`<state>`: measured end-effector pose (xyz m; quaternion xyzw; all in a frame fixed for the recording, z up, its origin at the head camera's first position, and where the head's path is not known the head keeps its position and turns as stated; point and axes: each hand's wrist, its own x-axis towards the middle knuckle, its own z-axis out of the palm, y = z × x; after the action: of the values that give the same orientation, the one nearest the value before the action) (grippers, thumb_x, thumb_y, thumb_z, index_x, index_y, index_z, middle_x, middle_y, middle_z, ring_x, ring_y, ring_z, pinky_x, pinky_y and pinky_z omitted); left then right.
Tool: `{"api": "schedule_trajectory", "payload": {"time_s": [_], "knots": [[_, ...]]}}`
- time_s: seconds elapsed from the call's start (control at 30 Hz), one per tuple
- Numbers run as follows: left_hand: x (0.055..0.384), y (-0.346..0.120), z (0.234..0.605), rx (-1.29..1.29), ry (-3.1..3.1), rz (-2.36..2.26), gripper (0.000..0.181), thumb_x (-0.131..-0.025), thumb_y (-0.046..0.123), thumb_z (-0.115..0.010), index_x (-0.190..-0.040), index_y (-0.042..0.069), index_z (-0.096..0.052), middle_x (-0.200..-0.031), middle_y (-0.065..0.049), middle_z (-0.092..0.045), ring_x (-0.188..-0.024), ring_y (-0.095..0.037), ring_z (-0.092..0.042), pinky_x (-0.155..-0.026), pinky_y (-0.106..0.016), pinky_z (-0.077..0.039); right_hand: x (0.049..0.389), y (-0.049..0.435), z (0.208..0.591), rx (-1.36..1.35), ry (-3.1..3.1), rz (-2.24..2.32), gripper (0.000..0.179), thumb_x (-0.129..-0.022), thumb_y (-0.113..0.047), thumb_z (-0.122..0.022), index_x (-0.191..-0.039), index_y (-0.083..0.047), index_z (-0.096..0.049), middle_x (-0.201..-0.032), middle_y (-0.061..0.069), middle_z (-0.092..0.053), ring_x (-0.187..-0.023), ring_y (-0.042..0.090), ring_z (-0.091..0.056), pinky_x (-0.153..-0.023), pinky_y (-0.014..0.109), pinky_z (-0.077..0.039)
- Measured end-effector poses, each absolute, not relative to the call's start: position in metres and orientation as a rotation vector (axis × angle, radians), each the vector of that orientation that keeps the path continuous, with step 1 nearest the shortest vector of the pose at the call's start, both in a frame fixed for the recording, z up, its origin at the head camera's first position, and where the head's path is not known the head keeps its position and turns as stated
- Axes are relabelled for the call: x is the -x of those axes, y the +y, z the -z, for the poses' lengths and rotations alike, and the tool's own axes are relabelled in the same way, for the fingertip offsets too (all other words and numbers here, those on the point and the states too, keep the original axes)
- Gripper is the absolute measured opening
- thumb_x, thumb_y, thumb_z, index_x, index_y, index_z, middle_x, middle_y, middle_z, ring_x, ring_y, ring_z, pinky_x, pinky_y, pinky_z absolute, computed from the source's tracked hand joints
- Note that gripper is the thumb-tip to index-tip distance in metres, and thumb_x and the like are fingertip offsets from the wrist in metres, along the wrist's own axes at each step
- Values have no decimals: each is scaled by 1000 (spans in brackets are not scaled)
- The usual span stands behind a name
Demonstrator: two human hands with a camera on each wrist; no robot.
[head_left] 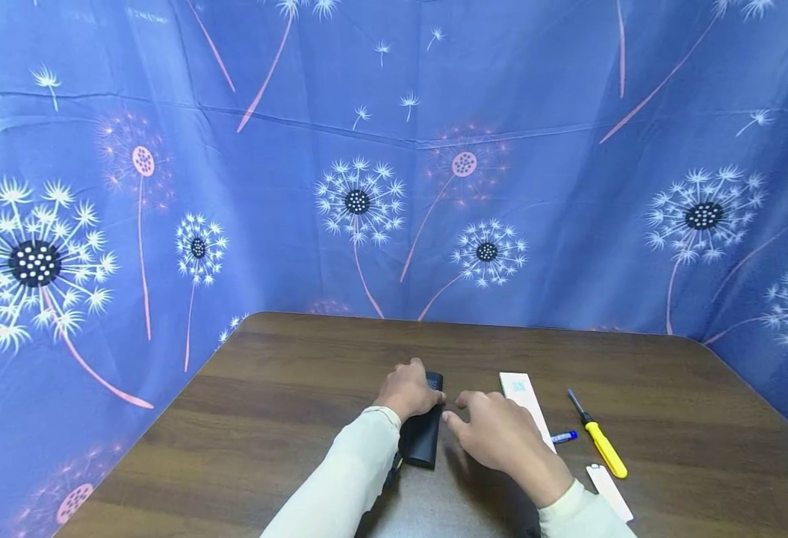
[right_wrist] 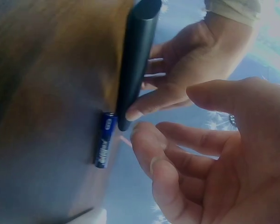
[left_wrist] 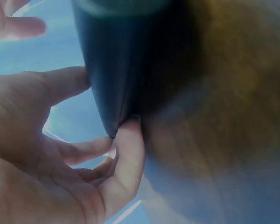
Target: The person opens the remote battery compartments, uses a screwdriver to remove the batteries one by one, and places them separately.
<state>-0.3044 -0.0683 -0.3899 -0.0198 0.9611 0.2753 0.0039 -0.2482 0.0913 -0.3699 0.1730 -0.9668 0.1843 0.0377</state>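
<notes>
A flat black oblong block (head_left: pixel 423 437) with rounded edges lies at the middle of the table, faint print near its far end. My left hand (head_left: pixel 407 391) reaches over it and grips its far part, thumb on the right side. In the left wrist view, fingers of the left hand (left_wrist: pixel 37 121) lie against the block's (left_wrist: pixel 114 60) sides. Just right of the block hovers my right hand (head_left: pixel 504 433), fingers loosely bent with nothing between them. The right wrist view shows this right hand (right_wrist: pixel 214 163) apart from the block (right_wrist: pixel 136 56).
Right of the hands lie a long white piece (head_left: pixel 524 396), partly covered by the right hand, a blue battery (head_left: pixel 564 436), a yellow-handled screwdriver (head_left: pixel 602 444) and a small white cover (head_left: pixel 609 493). A dark item with yellow (head_left: pixel 395 469) shows beside the left sleeve. Behind hangs a blue curtain (head_left: pixel 286 224).
</notes>
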Motion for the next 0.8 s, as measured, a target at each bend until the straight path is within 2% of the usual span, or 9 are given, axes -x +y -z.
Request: {"api": "schedule_trajectory", "payload": {"time_s": [0.17,0.3,0.47,0.63,0.7,0.8], "knots": [[307,-66,390,49,3009,-859,52,-81,35,-84,-110,-2,-62,-82,-13,-61,-68,-27,-60,-62,-40,-53,250,92,376,-490,-2966,-548,32,-93,-37,-69,-112,-11,-74,-99,5,-74,-80,23,-68,-60,48,-51],[309,-66,393,55,2984,-858,44,-81,38,-84,-97,0,-67,-75,-8,-59,-62,-24,-58,-57,-37,-50,250,90,382,-552,-2955,-571,29,-93,-34,-69,-110,-11,-74,-91,3,-73,-73,18,-66,-58,46,-51],[308,-72,397,45,2960,-919,45,-81,38,-85,-95,-1,-67,-75,-9,-59,-63,-25,-57,-58,-39,-50,249,87,385,-566,-2938,-582,26,-93,-33,-69,-106,-12,-75,-82,-1,-70,-65,12,-60,-53,41,-48],[311,-74,396,40,2915,-1045,41,-82,36,-84,-91,0,-66,-75,-9,-59,-63,-24,-58,-58,-37,-49,254,90,383,-520,-2959,-586,30,-93,-37,-69,-107,-10,-76,-90,2,-73,-64,13,-59,-52,41,-48],[313,-74,397,36,2879,-1143,39,-83,35,-84,-87,1,-66,-74,-9,-60,-62,-22,-58,-56,-35,-48,255,90,382,-494,-2977,-590,34,-94,-41,-67,-106,-10,-76,-87,1,-71,-64,14,-59,-52,41,-47],[314,-73,396,10,2798,-1288,36,-86,34,-81,-79,3,-65,-72,-8,-61,-61,-20,-59,-54,-32,-47,256,91,380,-448,-2990,-607,39,-96,-48,-63,-95,-12,-75,-74,-2,-64,-59,15,-54,-49,38,-42]]}}
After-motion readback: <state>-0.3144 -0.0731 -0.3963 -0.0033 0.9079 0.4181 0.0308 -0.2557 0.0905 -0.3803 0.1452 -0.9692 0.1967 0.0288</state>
